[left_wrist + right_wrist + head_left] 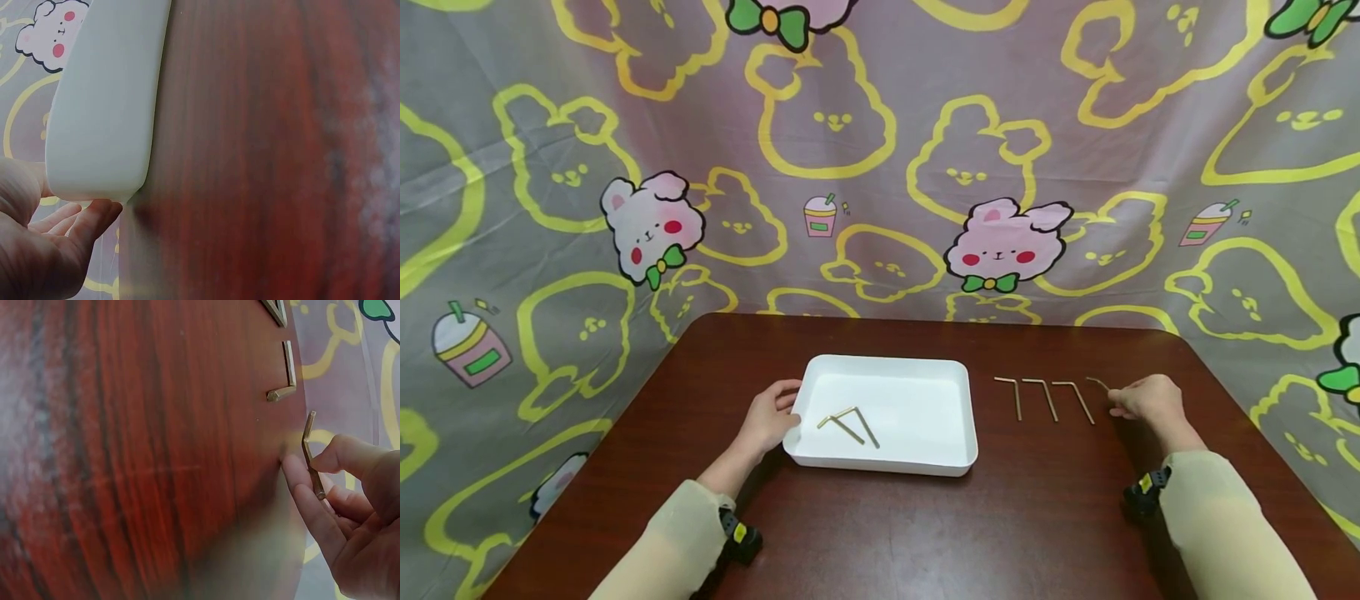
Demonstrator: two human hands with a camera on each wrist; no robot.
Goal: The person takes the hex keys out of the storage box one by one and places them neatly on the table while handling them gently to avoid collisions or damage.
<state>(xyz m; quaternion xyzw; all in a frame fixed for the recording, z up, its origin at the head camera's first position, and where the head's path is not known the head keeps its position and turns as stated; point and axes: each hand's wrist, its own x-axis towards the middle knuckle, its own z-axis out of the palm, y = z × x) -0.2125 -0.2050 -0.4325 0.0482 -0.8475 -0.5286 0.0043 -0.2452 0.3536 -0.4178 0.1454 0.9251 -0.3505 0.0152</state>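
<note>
A white rectangular tray (895, 466) sits on the table, with two brass-coloured L-shaped hex keys (847, 428) crossed inside its left half. My left hand (770, 419) holds the tray's left end, the thumb at the rim and the fingers against the outer wall. In the left wrist view those fingers (94, 222) curl at the tray's lower corner. To the right, my right hand (1152, 402) pinches one hex key (310, 456) between thumb and fingers. Three more hex keys (1047, 400) lie in a row between the tray and that hand, short arms at the far end.
The dark reddish-brown wooden table (925, 542) has rounded far corners. A grey cloth (865, 200) with yellow outlines and cartoon rabbits hangs behind it and along both sides. A small black camera is strapped on each wrist.
</note>
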